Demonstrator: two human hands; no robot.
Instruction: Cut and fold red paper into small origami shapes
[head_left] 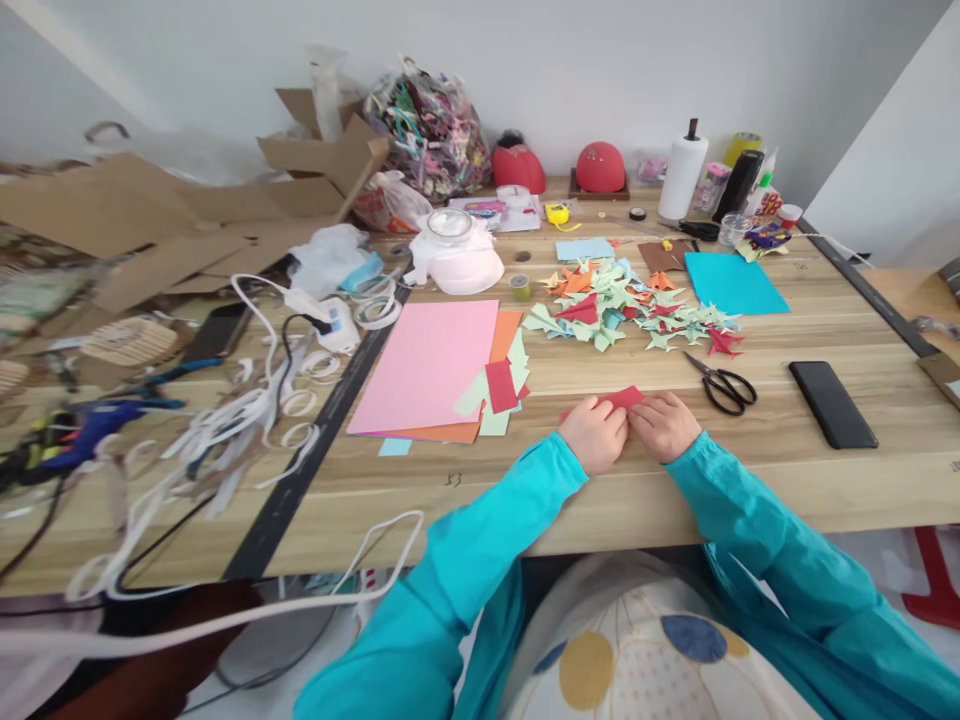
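Red paper (621, 399) lies flat on the counter (750, 480) close to its near edge, about midway along, and both my hands are on it. My left hand (595, 432) and right hand (664, 425) sit side by side, touching each other. The fingers are curled down and clamped on the sheet, so only its far corner shows past my fingertips.

Just beyond my right hand lie black-handled scissors (721, 385). Further toward the right edge is a black phone (832, 403), dark all over and well apart from the paper. Left of my hands a big pink sheet (427, 365) rests on orange sheets (504, 335), with small green and red offcuts (499, 388) at its right side.

Toward the far edge spreads a heap of folded paper shapes (630, 305) in green, red, orange and blue, with a blue sheet (731, 283) just beside it on the right. Near the far right corner stand a paper towel roll (682, 172) and some bottles (739, 183); their labels are too small to read. Small dark marks (454, 480) near the near edge, left of my sleeve, I cannot make out.
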